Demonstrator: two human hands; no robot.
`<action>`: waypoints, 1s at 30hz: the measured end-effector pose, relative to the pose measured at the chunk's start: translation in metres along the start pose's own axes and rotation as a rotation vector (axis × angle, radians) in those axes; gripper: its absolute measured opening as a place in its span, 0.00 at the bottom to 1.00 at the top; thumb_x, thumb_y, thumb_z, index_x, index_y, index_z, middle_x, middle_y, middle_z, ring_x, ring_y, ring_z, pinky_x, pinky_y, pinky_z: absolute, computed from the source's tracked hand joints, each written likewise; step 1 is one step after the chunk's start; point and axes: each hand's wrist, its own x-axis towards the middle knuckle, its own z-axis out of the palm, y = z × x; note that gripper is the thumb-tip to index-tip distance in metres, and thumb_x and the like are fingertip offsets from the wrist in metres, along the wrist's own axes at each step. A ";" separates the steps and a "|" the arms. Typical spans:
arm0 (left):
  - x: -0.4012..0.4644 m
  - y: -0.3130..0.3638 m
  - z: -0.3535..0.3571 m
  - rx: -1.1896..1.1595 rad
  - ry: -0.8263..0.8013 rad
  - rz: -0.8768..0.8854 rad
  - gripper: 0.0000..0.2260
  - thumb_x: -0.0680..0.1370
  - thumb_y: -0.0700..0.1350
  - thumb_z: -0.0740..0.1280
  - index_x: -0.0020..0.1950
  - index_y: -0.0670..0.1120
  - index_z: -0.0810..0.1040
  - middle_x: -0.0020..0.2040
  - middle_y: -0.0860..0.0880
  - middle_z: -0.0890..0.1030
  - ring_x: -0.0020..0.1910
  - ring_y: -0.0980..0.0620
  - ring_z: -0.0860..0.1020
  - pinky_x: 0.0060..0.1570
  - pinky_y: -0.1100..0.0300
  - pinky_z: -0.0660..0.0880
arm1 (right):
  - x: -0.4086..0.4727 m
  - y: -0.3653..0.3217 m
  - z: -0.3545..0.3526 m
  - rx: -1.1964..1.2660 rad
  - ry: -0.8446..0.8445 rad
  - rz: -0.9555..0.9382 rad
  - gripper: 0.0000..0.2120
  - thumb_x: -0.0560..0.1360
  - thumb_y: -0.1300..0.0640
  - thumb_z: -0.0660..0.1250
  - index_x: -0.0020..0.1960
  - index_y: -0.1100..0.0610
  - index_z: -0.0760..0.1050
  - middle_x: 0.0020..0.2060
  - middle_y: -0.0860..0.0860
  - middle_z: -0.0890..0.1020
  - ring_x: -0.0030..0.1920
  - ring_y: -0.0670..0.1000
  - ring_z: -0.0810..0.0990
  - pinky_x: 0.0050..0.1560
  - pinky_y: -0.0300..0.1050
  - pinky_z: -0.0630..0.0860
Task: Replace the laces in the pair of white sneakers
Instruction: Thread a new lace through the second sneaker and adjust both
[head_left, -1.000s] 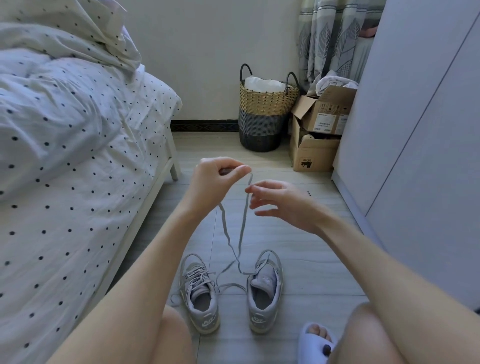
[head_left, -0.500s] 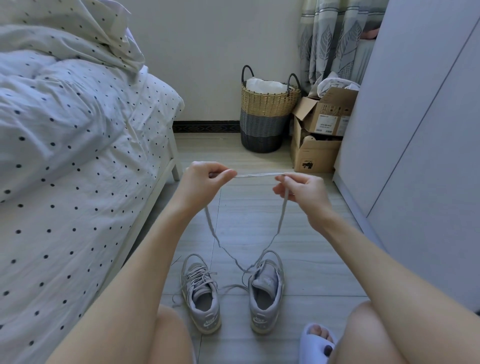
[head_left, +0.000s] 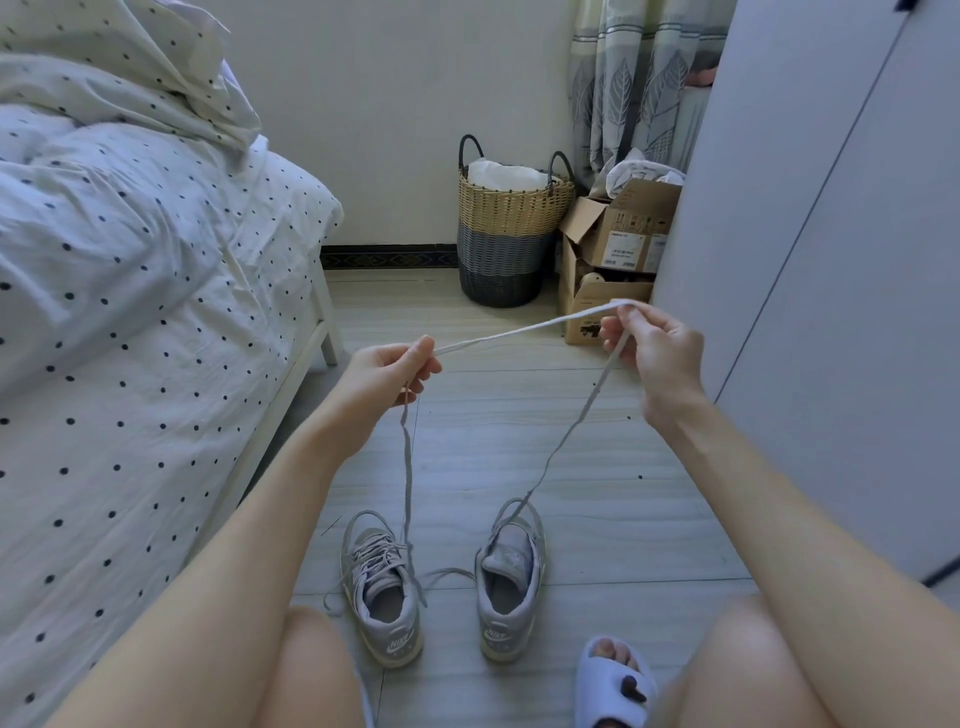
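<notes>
Left hand and right hand each pinch a taut grey shoelace. Its ends trail toward the sneakers; they may snag or slip free.

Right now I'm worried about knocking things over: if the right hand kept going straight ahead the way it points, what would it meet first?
Probably the lower cardboard box on the floor, just beyond the right hand; depth is unclear.

Pale greys and whites, dotted and leafed.
Grey-white sneakers with a light grey lace; white bedding with dark polka dots; basket tan above, dark grey below; grey leaf-print curtain; brown cardboard boxes; pale lilac slipper.
</notes>
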 end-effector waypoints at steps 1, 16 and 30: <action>0.000 0.000 0.002 -0.040 0.001 -0.020 0.13 0.77 0.52 0.64 0.38 0.44 0.79 0.35 0.49 0.75 0.35 0.53 0.72 0.42 0.60 0.72 | 0.000 -0.006 -0.003 0.026 -0.001 -0.005 0.08 0.78 0.62 0.63 0.51 0.62 0.80 0.37 0.54 0.80 0.40 0.50 0.79 0.47 0.43 0.79; 0.006 -0.007 0.057 0.447 -0.041 0.409 0.04 0.77 0.40 0.65 0.52 0.42 0.76 0.32 0.50 0.70 0.30 0.55 0.66 0.33 0.70 0.65 | 0.003 -0.005 -0.071 -0.245 0.062 -0.058 0.08 0.77 0.63 0.63 0.51 0.56 0.80 0.34 0.51 0.79 0.27 0.37 0.73 0.38 0.31 0.67; 0.018 -0.023 0.069 0.888 0.126 0.708 0.21 0.77 0.58 0.52 0.50 0.48 0.81 0.44 0.54 0.82 0.41 0.51 0.77 0.45 0.55 0.66 | 0.007 0.011 -0.104 -0.316 0.137 0.128 0.09 0.74 0.53 0.68 0.35 0.53 0.78 0.36 0.51 0.79 0.42 0.47 0.75 0.46 0.41 0.67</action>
